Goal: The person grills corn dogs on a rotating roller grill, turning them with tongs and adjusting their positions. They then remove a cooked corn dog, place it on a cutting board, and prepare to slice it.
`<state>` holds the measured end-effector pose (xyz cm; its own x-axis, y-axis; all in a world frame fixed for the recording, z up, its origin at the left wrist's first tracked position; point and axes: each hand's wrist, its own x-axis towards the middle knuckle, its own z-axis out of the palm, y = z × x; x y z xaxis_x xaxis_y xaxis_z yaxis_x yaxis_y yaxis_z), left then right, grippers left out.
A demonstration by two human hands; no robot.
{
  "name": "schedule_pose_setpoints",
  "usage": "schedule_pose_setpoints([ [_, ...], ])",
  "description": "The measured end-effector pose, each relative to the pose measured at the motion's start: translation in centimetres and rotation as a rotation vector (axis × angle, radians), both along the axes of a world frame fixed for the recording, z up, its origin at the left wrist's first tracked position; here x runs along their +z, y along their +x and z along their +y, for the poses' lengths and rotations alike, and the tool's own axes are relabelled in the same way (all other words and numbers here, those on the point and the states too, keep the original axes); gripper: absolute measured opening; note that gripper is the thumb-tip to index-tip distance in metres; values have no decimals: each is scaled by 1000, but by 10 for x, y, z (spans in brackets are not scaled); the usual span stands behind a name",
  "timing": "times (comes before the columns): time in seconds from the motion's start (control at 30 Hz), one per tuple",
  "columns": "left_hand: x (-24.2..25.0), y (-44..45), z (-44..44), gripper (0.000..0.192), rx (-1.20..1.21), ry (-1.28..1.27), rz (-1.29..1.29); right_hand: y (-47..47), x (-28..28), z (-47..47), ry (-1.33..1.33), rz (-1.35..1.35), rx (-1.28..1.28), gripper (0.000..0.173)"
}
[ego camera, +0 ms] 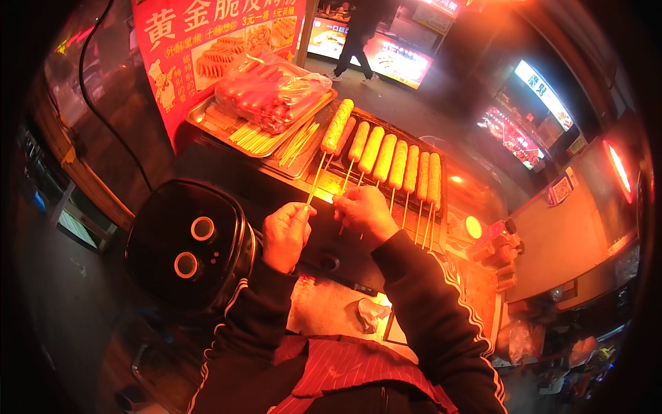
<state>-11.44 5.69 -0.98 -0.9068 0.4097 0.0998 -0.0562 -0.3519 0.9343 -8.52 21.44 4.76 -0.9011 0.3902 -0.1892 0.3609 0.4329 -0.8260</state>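
My left hand [286,237] pinches the lower end of a thin wooden stick. That stick carries a scored skewered sausage [337,126], raised at the left end of the row. Beside it, my right hand [366,213] has its fingertips closed around the stick of a smooth skewered sausage [359,141]. Several more skewered sausages [384,158] lie side by side on a dark grill pan [442,199], sticks towards me. A paler sausage [345,135] is partly hidden behind the one in my left hand.
A metal tray [199,115] at the back left holds bagged sausages [269,95] and loose wooden sticks [253,138]. A black air fryer [181,238] stands left. Seasoning jars [504,253] are at right. Crumpled tissue [372,314] lies near me. A person [357,41] walks beyond.
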Motion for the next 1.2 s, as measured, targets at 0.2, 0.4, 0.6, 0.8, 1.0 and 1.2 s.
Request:
schedule_pose_setpoints([
  [0.2, 2, -1, 4, 18, -9, -26, 31, 10, 2, -5, -41, -15, 62, 27],
  [0.4, -3, -16, 20, 18, 86, -216, 187, 43, 6, -1, -8, 48, 140, 23],
  [0.6, -7, -24, 37, 15, 247, -481, 477, 76, 21, -7, -119, 102, 183, 21],
  [0.8, 10, -17, 30, 24, 246, -769, 594, 99, 10, 0, -227, 153, 192, 24],
  [1.0, 20, 0, 14, 26, 365, -892, 656, 126, 10, -1, -176, 190, 200, 26],
  [1.2, 48, 56, 18, 31, 344, -408, 581, 165, -4, -2, -159, 294, 25, 28],
])
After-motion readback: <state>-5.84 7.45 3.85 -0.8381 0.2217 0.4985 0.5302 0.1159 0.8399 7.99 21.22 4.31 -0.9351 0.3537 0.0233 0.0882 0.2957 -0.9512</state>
